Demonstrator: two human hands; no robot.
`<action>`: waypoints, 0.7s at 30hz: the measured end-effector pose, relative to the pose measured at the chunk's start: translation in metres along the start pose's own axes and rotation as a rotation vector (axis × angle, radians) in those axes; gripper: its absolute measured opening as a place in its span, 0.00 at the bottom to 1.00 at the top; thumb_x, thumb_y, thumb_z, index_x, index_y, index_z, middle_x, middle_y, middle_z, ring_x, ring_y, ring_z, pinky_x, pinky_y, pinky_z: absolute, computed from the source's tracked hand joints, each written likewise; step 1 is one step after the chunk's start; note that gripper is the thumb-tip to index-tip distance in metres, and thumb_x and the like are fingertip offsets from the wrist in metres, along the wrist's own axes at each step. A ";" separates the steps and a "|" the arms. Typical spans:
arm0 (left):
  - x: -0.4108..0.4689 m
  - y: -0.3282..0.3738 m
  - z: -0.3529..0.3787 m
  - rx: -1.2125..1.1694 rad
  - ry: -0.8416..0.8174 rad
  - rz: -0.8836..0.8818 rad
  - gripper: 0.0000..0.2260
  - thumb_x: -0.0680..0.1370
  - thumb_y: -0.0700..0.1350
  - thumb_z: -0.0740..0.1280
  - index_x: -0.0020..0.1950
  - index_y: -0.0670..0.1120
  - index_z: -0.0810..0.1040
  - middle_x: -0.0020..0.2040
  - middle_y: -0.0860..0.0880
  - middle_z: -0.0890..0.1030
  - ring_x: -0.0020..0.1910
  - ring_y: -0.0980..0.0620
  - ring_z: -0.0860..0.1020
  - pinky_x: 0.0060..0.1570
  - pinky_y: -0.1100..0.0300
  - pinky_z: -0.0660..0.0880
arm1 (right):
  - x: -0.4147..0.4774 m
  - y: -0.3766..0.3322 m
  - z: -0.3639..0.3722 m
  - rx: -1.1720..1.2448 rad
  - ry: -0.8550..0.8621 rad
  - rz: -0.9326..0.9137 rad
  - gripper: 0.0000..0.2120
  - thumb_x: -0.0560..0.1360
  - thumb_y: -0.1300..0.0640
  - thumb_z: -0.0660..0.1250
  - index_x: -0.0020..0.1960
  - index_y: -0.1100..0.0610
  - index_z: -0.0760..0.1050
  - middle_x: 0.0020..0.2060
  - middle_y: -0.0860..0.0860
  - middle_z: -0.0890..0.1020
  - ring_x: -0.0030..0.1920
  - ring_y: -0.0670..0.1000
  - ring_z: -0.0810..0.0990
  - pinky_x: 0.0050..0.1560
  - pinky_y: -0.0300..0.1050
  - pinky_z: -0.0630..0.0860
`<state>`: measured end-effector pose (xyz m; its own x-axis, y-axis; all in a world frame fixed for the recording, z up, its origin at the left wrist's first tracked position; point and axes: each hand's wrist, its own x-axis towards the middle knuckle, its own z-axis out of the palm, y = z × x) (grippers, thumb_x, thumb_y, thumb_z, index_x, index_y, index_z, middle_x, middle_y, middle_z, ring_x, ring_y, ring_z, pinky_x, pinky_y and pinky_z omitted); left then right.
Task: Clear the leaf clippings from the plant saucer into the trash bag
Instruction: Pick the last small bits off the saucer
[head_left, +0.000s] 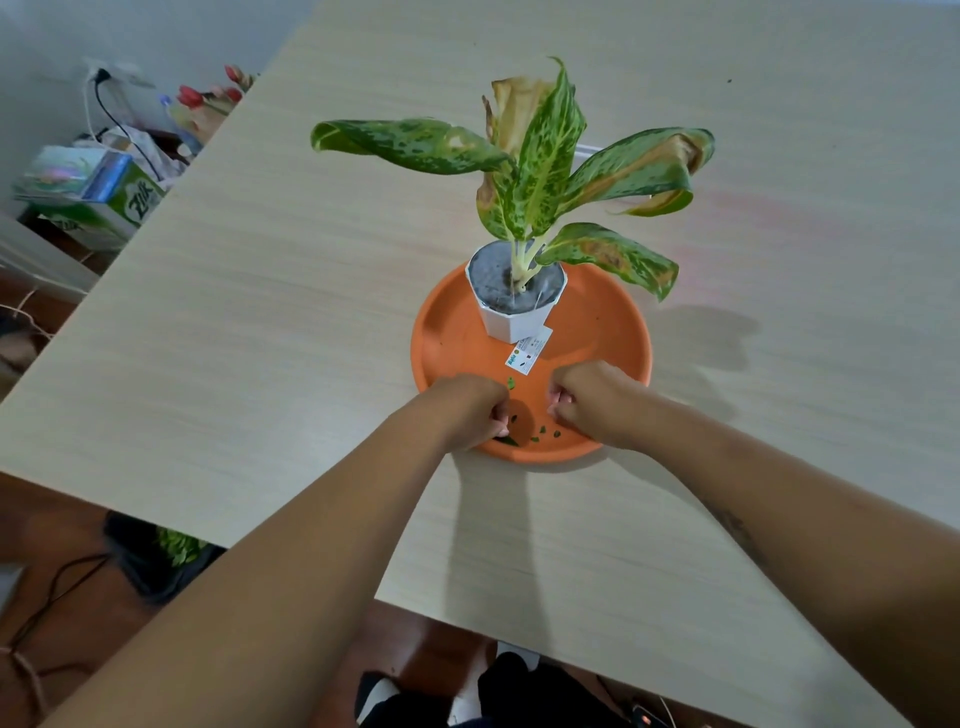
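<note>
Leaf clippings (535, 439): I count about six small green scraps on the near floor of the saucer (613, 332), between my hands. I judge them near weightless, limp and easily scattered, so I would pinch each at the fingertips or sweep them into one pile. Left hand (467, 410) and right hand (592, 400): both are over the near rim with fingers curled under; I cannot tell whether they hold scraps. One saucer carries one potted plant (519, 322) on one table (260, 312). One dark bag (150, 566) lies on the floor below.

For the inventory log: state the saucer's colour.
Plain orange; the head view shows the saucer best.
</note>
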<state>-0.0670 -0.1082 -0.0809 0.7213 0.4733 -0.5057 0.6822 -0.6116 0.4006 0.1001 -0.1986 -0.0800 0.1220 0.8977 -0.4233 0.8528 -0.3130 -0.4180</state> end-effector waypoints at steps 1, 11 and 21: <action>0.001 0.001 0.000 0.022 -0.012 -0.001 0.04 0.76 0.45 0.68 0.49 0.46 0.80 0.50 0.50 0.82 0.51 0.49 0.77 0.51 0.55 0.73 | -0.001 -0.002 0.002 -0.022 -0.033 -0.025 0.05 0.74 0.59 0.65 0.49 0.55 0.78 0.47 0.51 0.83 0.51 0.52 0.78 0.53 0.45 0.73; 0.004 0.004 -0.004 0.010 -0.107 -0.040 0.04 0.77 0.44 0.67 0.48 0.50 0.81 0.50 0.48 0.78 0.50 0.50 0.73 0.45 0.61 0.70 | -0.005 -0.004 0.016 -0.057 -0.100 -0.054 0.07 0.72 0.65 0.64 0.41 0.53 0.75 0.47 0.54 0.83 0.49 0.56 0.80 0.49 0.48 0.75; 0.004 0.001 0.002 0.075 0.041 -0.010 0.05 0.81 0.42 0.60 0.50 0.46 0.75 0.55 0.44 0.78 0.58 0.44 0.71 0.57 0.51 0.70 | -0.010 -0.011 0.016 -0.028 -0.058 -0.076 0.05 0.75 0.63 0.60 0.42 0.55 0.72 0.48 0.57 0.81 0.45 0.54 0.76 0.44 0.44 0.70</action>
<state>-0.0634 -0.1084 -0.0838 0.7200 0.5044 -0.4766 0.6795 -0.6517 0.3369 0.0815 -0.2094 -0.0840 0.0270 0.8989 -0.4373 0.8722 -0.2349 -0.4290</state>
